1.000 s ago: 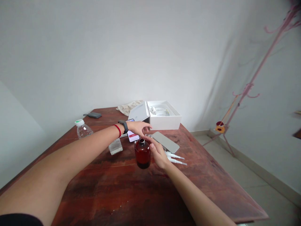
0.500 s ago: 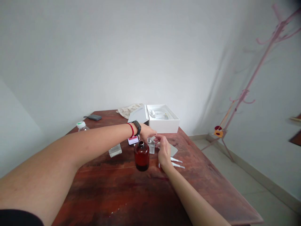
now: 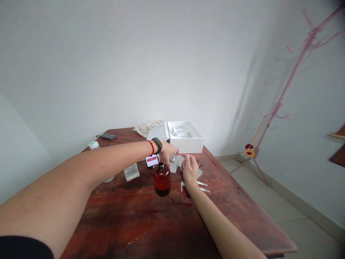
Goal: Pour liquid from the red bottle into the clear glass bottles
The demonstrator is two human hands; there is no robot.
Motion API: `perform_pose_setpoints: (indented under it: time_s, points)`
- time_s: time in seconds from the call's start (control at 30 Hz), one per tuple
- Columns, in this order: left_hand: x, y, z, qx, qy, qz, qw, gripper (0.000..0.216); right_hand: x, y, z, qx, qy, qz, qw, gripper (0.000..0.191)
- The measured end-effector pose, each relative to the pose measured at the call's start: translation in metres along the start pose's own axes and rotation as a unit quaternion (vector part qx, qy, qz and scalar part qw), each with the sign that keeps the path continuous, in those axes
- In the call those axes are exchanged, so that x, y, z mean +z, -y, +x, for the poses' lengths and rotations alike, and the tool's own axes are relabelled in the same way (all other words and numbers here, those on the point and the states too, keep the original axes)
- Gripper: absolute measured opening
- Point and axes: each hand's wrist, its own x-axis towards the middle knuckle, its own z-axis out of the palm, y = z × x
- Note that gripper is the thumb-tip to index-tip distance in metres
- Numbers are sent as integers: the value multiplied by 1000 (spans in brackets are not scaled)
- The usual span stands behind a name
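My left hand [image 3: 167, 150], with a dark band and a red cord on its wrist, is closed at the neck of a small clear bottle [image 3: 173, 164]. One finger points out to the right. The bottle is slightly blurred. Just right of it, my right hand [image 3: 190, 169] has its fingers curled in; what they hold, if anything, is hidden. In front of the left hand stands an amber bottle [image 3: 162, 181] without a cap, dark liquid in its bottom. White pump heads [image 3: 202, 187] lie beside the right wrist.
A rectangular clear container [image 3: 132, 172] and a phone [image 3: 152, 160] lie left of the amber bottle. Behind are an open white box [image 3: 187, 144], a cloth [image 3: 145, 128] and a grey pouch [image 3: 108, 136]. A white-capped bottle [image 3: 93, 145] is partly behind my left arm. Water drops wet the wooden table [image 3: 151, 219].
My right hand has drawn slightly away from the clear bottle and its fingers have curled in. The clear bottle has shifted a little away from me with my left hand.
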Motion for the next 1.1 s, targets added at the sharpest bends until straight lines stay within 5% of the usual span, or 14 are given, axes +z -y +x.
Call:
perform_pose_setpoints:
  time_s: [0.27,0.47,0.8,1.1]
  points:
    - [-52,40,-55,-49,-63,-22,997,97,3,2,-1,24,25,28,999,56]
    - [-54,52,-121,-67,-91,-37,993,97,3,4,-3,32,38,31,998,56]
    - [19,15,-230,-97,-130,-55,985,89,1,5,-7,36,64,18,997,62]
    - [88,-13,-233,-142,-130,-178,965,94,-4,10,-6,27,58,2,998,62]
